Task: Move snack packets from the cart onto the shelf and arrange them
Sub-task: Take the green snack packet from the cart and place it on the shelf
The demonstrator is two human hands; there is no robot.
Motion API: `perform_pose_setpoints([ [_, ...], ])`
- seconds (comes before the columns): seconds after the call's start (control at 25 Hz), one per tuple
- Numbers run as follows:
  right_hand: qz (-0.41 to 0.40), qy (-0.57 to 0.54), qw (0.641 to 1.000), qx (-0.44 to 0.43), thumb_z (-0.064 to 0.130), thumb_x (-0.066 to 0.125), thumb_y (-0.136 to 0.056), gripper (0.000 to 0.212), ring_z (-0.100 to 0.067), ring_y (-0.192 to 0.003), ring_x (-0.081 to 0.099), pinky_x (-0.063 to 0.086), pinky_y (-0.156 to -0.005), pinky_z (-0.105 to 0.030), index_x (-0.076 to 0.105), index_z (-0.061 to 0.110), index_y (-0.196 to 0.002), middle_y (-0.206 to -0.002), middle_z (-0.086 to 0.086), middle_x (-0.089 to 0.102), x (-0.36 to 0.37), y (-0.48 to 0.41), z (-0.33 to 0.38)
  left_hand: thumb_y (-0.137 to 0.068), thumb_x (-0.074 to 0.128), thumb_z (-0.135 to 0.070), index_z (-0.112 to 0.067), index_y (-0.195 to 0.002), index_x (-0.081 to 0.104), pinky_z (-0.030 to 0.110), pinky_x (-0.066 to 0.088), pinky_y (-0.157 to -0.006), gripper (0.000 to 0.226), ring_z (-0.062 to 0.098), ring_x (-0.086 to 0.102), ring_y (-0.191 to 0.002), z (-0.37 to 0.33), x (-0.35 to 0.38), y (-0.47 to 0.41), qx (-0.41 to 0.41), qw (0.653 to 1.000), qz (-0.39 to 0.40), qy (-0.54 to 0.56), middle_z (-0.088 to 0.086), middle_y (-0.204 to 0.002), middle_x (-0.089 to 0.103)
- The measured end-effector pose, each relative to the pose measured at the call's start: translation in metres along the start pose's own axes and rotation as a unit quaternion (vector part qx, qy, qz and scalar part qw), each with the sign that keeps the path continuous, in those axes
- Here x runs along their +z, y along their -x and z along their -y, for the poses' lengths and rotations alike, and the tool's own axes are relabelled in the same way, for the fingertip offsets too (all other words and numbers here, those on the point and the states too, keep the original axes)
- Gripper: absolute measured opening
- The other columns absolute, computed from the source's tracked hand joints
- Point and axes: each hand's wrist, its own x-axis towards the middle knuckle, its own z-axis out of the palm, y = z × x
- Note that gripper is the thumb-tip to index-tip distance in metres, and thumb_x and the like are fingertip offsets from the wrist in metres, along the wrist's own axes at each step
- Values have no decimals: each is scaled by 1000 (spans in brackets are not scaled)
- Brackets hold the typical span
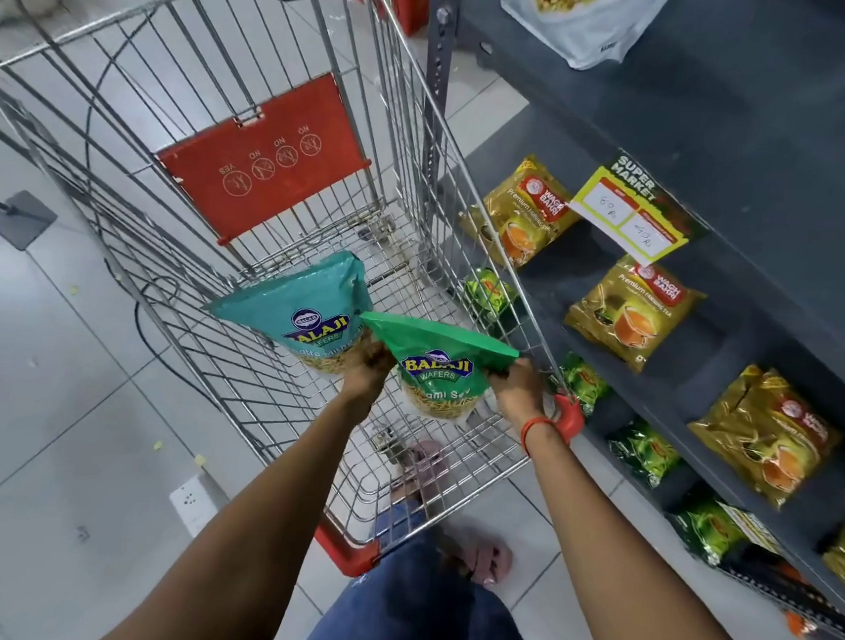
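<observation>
Each grip grasps one packet over the cart [215, 93]: left hand [367, 366] the teal packet [298, 302], right hand [519, 388] the green packet [434, 367]; the shelf [790, 123] lies toward two o'clock, nearer the right hand.

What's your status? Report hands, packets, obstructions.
Left hand gripping teal packet; right hand gripping green packet. Both held above cart, not yet shelved. Cart's wire side stands between packets and shelf.

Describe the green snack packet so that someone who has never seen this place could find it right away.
Start at the wire shopping cart beside the grey shelf. Above its basket, two Balaji Wafers packets are held up. The green packet is in the right hand, nearest the shelf; the teal packet is in the left hand.
</observation>
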Motion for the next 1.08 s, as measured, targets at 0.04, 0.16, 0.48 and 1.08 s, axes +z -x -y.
perform_pose_setpoints([
  [0.04,-6,9,1000,2,-1,56,-87,35,-33,-104,63,53,-88,-40,51,-2,-121,-113,-21,65,2,-5,-2,-87,49,9,8,-126,42,11,50,-79,39,9,62,-94,2,1,-1,8,1000,1,-2,12,-108,61],
  [0.16,-26,18,999,-25,-1,55,-87,17,-35,-98,65,55,-85,-42,63,-3,-102,-103,-23,69,6,-2,-1,-90,41,10,10,-121,45,8,52,-64,32,-1,63,-72,9,4,-3,13,1000,-10,-15,13,-98,63],
  [0.48,27,-86,959,-268,9,50,-93,25,-14,-78,69,59,-67,-19,61,-5,-111,-97,-10,67,-76,74,40,-98,33,-12,-9,-88,40,27,37,-58,13,8,41,-60,-86,6,70,244,944,-123,-187,-3,-69,44],
  [1.08,-422,-222,776,-412,31,48,-95,33,-22,-64,61,55,-63,-47,56,4,-78,-66,-16,60,-388,151,-19,-99,34,-24,-11,-83,37,35,30,-58,20,40,57,-73,-251,283,246,561,797,-4,-223,15,-71,56],
])
